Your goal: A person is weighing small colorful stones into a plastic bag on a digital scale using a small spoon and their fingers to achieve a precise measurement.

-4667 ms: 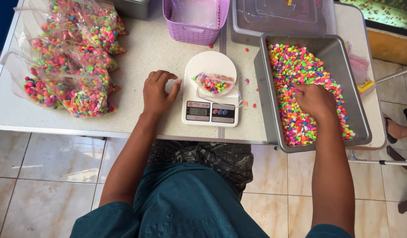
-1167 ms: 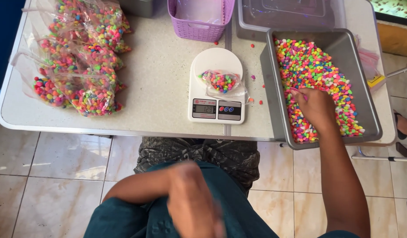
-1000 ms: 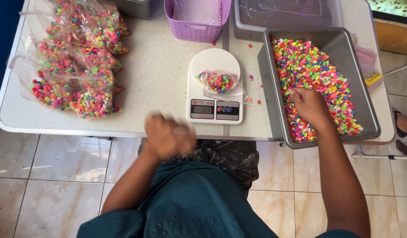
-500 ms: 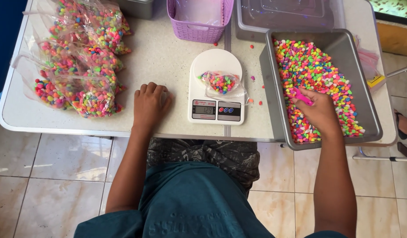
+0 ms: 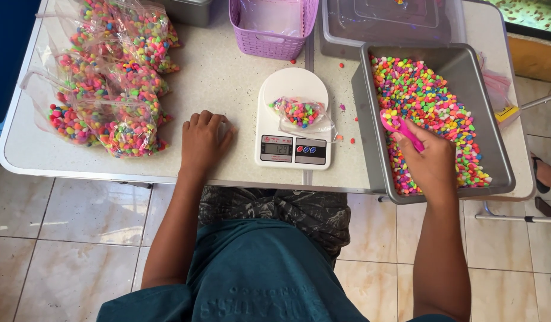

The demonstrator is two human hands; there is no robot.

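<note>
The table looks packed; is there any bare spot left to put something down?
Yes: the table is bare between the filled bags and the white scale, behind the left hand. A narrow strip, dotted with stray pebbles, runs between scale and grey tub. The back edge, with the purple basket, is crowded.

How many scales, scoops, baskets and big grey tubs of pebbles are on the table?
White scale: 1
Pink scoop, held in the right hand: 1
Purple basket: 1
Grey tub of coloured pebbles: 1
Total: 4
</note>
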